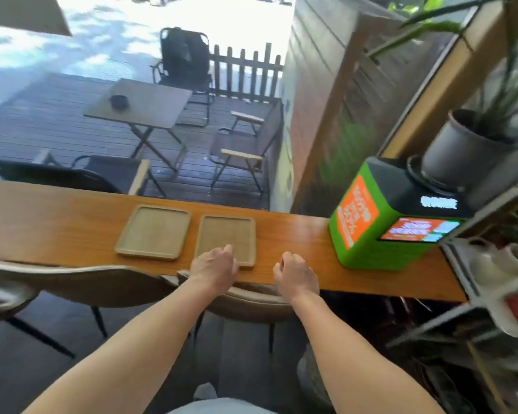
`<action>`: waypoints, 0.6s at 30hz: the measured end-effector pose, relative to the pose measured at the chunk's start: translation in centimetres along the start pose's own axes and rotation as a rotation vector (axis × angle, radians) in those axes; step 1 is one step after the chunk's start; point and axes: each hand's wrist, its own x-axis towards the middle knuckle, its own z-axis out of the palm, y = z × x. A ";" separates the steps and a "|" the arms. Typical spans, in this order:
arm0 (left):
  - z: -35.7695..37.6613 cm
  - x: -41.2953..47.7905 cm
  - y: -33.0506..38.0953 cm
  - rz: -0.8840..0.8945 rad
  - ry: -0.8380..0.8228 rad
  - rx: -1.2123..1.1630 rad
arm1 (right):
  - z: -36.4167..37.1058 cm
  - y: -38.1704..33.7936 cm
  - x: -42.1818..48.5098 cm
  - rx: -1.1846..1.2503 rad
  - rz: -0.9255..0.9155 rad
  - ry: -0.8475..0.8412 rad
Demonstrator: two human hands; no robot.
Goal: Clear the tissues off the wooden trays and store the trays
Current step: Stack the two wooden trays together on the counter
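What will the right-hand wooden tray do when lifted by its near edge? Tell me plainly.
The right wooden tray looks like a rigid board, so it should probably stay flat, not flex. It looks thin and bare, so likely light. Its low rim gives the left hand a shallow hold, and it might slide on the glossy counter.

left grip (214,262): loosely curled, arm extended | right grip (295,274): fisted, arm extended

green kiosk box (371,234) on counter (57,222) | potted plant (467,144) | possibly cups (497,261) on shelf
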 end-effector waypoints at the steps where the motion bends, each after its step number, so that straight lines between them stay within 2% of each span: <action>1: -0.5 0.0 -2.0 -0.050 0.002 0.001 | 0.5 -1.6 0.4 0.015 -0.033 -0.011; 7: -1.7 0.6 -9.0 -0.219 -0.026 -0.025 | 2.9 -7.1 2.3 0.005 -0.178 -0.104; 14: -1.2 4.0 -8.7 -0.198 -0.084 -0.201 | 3.6 -4.9 6.4 -0.078 -0.143 -0.170; 18: -0.8 6.6 -8.4 -0.204 -0.064 -0.194 | 4.0 -3.6 10.1 -0.106 -0.116 -0.207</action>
